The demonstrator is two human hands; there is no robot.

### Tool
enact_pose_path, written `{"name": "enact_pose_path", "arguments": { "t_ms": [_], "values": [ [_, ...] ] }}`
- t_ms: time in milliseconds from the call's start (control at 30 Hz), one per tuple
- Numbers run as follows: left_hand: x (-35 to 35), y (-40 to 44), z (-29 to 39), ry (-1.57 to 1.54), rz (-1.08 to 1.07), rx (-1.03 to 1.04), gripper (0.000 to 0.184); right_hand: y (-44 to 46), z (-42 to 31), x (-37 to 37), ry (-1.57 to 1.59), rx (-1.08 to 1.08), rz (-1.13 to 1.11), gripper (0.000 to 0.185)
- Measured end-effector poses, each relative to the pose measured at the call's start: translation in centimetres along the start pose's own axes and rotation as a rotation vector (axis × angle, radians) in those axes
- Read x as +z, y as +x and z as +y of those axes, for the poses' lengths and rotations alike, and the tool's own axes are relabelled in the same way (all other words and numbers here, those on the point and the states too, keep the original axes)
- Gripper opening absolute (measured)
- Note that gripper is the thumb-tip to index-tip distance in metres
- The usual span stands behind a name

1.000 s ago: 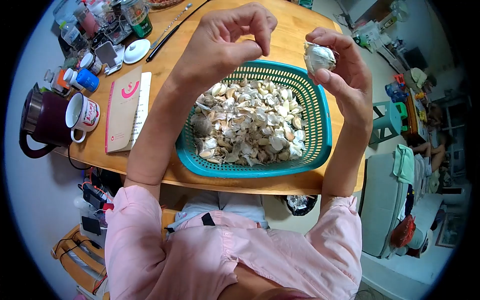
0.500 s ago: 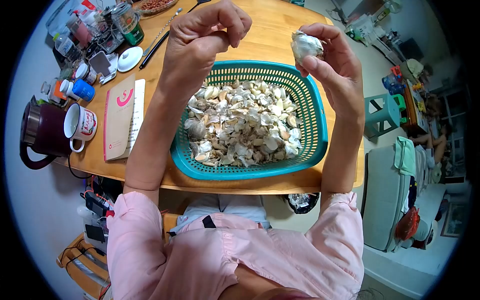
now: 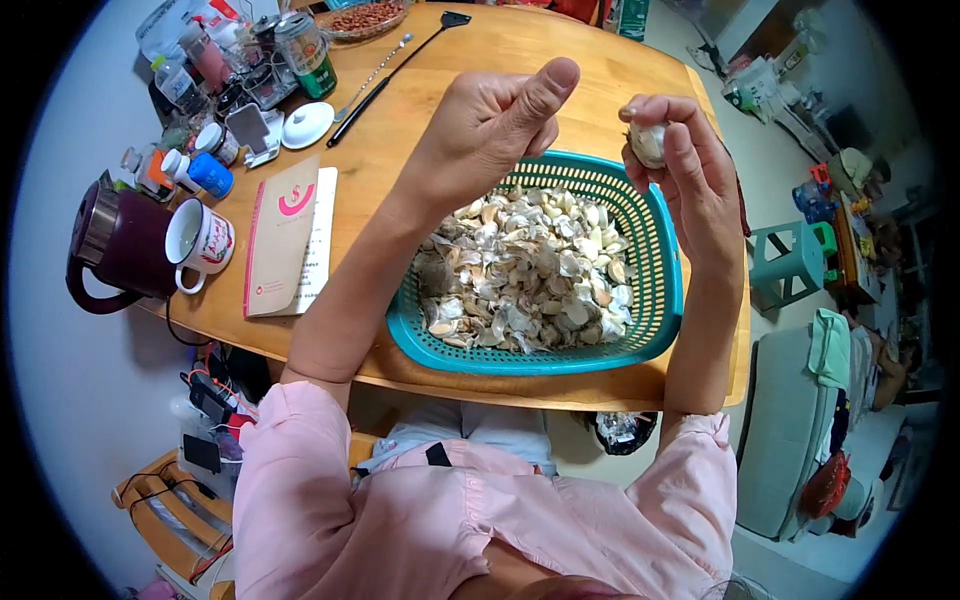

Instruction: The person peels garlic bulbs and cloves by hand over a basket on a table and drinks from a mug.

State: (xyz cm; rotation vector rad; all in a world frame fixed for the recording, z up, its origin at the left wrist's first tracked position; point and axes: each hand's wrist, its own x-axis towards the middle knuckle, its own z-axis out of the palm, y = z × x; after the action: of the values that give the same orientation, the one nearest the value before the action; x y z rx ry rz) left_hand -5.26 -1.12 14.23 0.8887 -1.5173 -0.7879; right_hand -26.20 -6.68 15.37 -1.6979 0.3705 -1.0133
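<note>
My right hand (image 3: 695, 170) holds a whitish garlic bulb (image 3: 650, 145) in its bent fingers, above the far right side of a green plastic basket (image 3: 540, 363). My left hand (image 3: 505, 115) is closed, its fingers curled in and its thumb stretched out toward the right. Whatever those fingers may hold is hidden. Beneath both hands, the basket contains a heap of garlic cloves and loose papery skins (image 3: 530, 270). A gap separates the two hands.
Left on the wooden table (image 3: 590, 75) are a notebook (image 3: 280, 240), an enamel mug (image 3: 200, 245) and a dark kettle (image 3: 125, 240). Farther back lie a white lid (image 3: 308, 124), a black-handled tool (image 3: 360, 112) and a bowl of reddish nuts (image 3: 368, 18). A black bag (image 3: 625, 432) sits below the table edge.
The view has shifted, so the table sits lower and farther right. My left hand has turned, and its thumb now points out. The garlic bulb sits deeper in my right fingers.
</note>
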Motion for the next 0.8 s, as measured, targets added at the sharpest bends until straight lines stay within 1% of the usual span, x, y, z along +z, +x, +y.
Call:
{"name": "enact_pose_path", "arguments": {
  "t_ms": [133, 200, 233, 267, 333, 367, 400, 467, 533, 600, 667, 700, 733, 800],
  "values": [
    [0.1, 0.0, 0.0, 0.019, 0.051, 0.001, 0.059, 0.0, 0.5, -0.9, 0.012, 0.04, -0.053, 0.026],
    [0.1, 0.0, -0.1, 0.049, 0.062, 0.019, 0.058, 0.0, 0.0, -0.3, -0.099, 0.034, 0.094, 0.024],
    [0.2, -0.1, 0.0, 0.048, 0.059, 0.017, 0.058, 0.0, 0.0, -0.8, -0.096, 0.066, 0.092, 0.019],
    [0.4, -0.1, 0.2, 0.089, 0.08, 0.038, 0.054, 0.0, 0.1, -0.7, -0.097, 0.068, 0.095, 0.019],
    [0.5, 0.0, 0.3, 0.127, 0.098, 0.059, 0.051, 0.0, 0.4, -0.3, -0.12, -0.044, 0.144, 0.024],
    [0.4, 0.0, 0.3, 0.126, 0.113, 0.073, 0.047, 0.0, 0.3, -0.4, -0.085, -0.038, 0.131, 0.031],
    [0.4, 0.0, 0.4, 0.126, 0.128, 0.088, 0.043, 0.0, 0.4, -0.5, -0.085, -0.037, 0.133, 0.031],
    [0.5, 0.0, 0.5, 0.135, 0.136, 0.095, 0.041, 0.0, 0.5, -0.7, -0.051, -0.062, 0.118, 0.029],
    [0.6, 0.0, 0.9, 0.143, 0.143, 0.103, 0.04, -0.3, 0.2, -0.1, -0.033, -0.043, 0.118, 0.029],
    [0.8, -0.2, 1.5, 0.266, 0.103, 0.075, 0.037, -0.5, -0.1, 0.2, -0.018, -0.022, 0.123, 0.031],
    [0.8, -0.5, 2.0, 0.303, 0.079, 0.047, 0.036, -0.9, -0.3, 0.2, -0.038, 0.066, -0.052, 0.038],
    [1.0, -0.5, 2.0, 0.345, 0.062, 0.018, 0.036, -1.2, -0.6, 1.0, -0.052, 0.061, -0.067, 0.033],
    [1.4, -0.5, 1.7, 0.337, 0.052, 0.016, 0.036, -1.4, -0.9, 1.7, 0.025, 0.124, -0.087, 0.031],
    [1.8, -0.5, 1.2, 0.422, 0.046, 0.152, 0.035, -1.7, -1.0, 2.5, 0.116, 0.21, -0.121, 0.028]
  ]
}}
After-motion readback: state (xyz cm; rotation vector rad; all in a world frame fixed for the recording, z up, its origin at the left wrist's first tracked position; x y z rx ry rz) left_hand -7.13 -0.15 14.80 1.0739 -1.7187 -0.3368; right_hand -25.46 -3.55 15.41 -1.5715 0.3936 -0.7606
